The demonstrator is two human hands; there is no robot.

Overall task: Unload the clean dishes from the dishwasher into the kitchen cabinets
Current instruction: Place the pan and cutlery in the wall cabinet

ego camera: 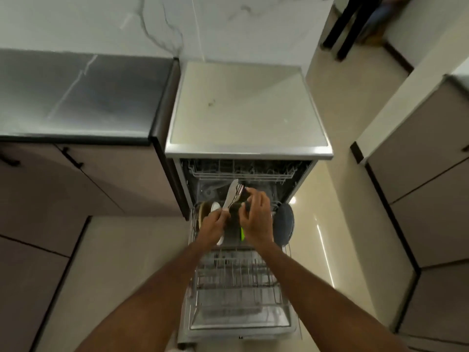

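- The left hand (212,224) grips a bundle of cutlery (233,195) by its lower ends: a pale flat blade and what look like fork tines fan up and away from the knuckles. Motion blur hides exactly how many pieces there are.
- The right hand (255,214) curls round a dark object (237,208), probably a cutlery holder, just beside the left hand, fingertips touching its top edge; what that object truly is cannot be told.
- Risk: the bundle is pinched loosely at one end, so a piece may slide out and drop into the lower rack (238,275) under the wrists, or clatter onto the open door.
- Risk: the tines point away from the person toward the upper rack (243,171) just beyond the fingers; lifting straight up could snag them on its wires.
- Both forearms reach forward and down, converging over the dishwasher, wrists close together, palms turned inward.
- Left of the left hand, touching its side, stand a white plate (215,208) and a brownish dish (203,212); right of the right hand stands a dark grey plate (285,222); a green-handled item (242,233) lies beneath the right palm.
- Further left, a cabinet (76,179) sits below a dark countertop (76,97); these dishes remain to be unloaded.
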